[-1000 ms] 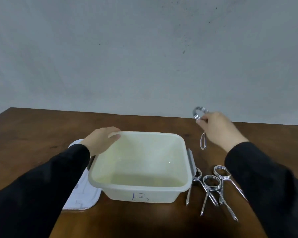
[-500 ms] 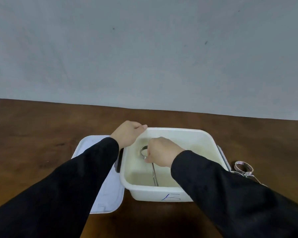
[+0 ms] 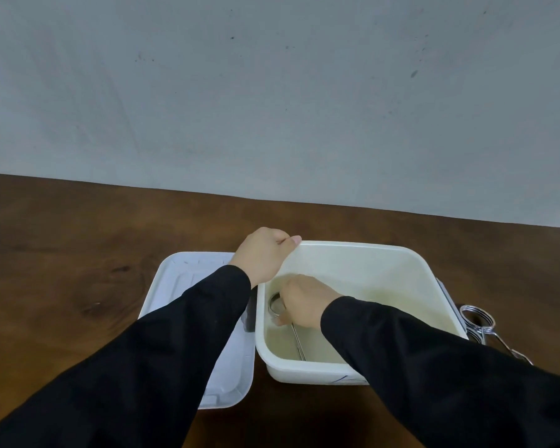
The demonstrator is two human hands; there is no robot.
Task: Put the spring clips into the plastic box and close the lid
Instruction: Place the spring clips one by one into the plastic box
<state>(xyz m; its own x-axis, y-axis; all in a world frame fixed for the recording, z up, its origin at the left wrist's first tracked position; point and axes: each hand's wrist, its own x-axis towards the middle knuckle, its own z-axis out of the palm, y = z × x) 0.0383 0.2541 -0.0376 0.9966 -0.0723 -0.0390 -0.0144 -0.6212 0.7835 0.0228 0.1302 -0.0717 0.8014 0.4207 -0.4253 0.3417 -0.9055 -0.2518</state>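
1. Since half a second ago almost nothing has moved: your right hand is still low inside the plastic box, and your left hand still rests on the box's far-left corner.
2. Your right grip is pressed together, pinching the spring clip near its coil, while the clip's long wire leg runs down toward the box's near wall. Whether the leg already touches the floor of the box, you cannot tell.
3. Your left grip is curled shut over the box rim, steadying it on the counter.
4. Expect the clip to be light, rigid steel wire, smooth and a little slippery. The coil is the best hold, since the thin legs give less purchase and can twist in your fingers.
5. The box looks like thin, light plastic that may slide unless braced.
6. Count: one clip in the box; loose clips lie just beside the box's right wall, toward the counter's right edge. At least two coils show, but your sleeve hides the rest.
7. One lid lies flat just left of the box, partly under your left forearm.
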